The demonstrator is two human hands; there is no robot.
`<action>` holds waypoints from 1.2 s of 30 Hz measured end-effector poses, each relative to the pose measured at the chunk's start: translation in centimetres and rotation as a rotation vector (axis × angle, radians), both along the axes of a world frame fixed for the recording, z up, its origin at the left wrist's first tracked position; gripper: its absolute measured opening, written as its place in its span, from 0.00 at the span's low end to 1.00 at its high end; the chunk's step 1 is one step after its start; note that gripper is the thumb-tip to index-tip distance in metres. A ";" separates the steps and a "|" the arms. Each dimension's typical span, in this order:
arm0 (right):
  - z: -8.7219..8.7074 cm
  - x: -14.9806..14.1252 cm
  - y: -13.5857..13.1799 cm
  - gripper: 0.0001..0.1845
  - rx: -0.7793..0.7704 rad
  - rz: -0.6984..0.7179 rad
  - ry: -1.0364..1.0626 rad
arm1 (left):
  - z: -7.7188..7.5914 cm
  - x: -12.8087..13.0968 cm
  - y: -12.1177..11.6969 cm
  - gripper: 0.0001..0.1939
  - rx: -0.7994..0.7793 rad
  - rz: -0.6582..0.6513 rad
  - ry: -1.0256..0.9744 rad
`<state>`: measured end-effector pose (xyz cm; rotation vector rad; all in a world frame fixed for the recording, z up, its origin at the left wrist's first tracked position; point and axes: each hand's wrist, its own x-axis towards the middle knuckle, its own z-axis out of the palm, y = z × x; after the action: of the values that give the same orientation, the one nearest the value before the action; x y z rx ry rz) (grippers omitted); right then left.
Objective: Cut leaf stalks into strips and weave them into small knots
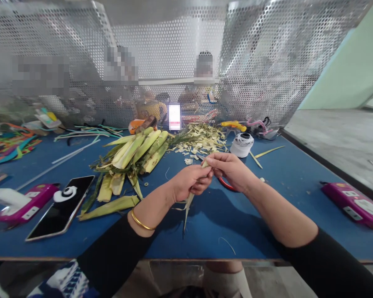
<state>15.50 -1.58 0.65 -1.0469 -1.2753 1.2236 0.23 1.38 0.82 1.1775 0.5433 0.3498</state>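
Observation:
My left hand (191,181) is closed round a pale corn husk (188,205), whose thin end hangs below the fist. My right hand (228,166) meets it, thumb and fingers pinching the husk's upper end. A red handle (228,185), apparently of scissors, shows under my right hand; whether it lies on the table or touches the hand I cannot tell. Left of my hands lies a pile of corn husks (139,151), with a loose husk (112,208) in front. Cut husk scraps (202,138) are heaped beyond my hands.
A white roll (241,145) stands right of the scraps. On the blue table (267,223) are a phone (65,209), a magenta power strip (34,203) at left and another magenta power strip (354,203) at right. A perforated metal screen (174,49) borders the back, with people behind it.

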 end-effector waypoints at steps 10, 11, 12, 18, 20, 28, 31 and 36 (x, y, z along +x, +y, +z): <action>0.6 3.2 1.3 0.17 0.096 -0.433 0.155 | -0.4 -0.1 0.6 0.16 0.094 0.041 0.053; 0.7 3.6 1.4 0.17 0.118 -0.475 0.176 | -0.4 -0.2 0.7 0.16 0.100 0.040 0.052; 0.8 3.9 1.4 0.16 0.138 -0.510 0.196 | -0.4 -0.2 0.9 0.16 0.107 0.040 0.048; 1.3 4.6 1.6 0.15 0.249 -0.695 0.295 | -1.0 -0.4 2.1 0.14 0.158 0.209 0.023; 1.4 4.9 1.7 0.14 0.291 -0.763 0.304 | -1.2 -0.2 2.3 0.15 0.129 0.329 0.056; 1.5 3.9 1.3 0.09 0.534 -0.952 0.074 | -0.8 0.2 1.4 0.16 0.024 0.910 0.013; 0.8 2.4 0.7 0.09 0.613 -0.934 -0.149 | -0.5 0.5 0.3 0.19 -0.031 0.538 -0.028; -0.7 0.2 -0.7 0.08 0.912 -0.676 -0.786 | -0.4 1.0 -0.3 0.19 -0.263 0.216 -0.243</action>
<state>15.71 -2.33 -0.04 -1.1112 -1.5997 -0.3550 1.24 1.12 0.40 0.8107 0.4877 0.5803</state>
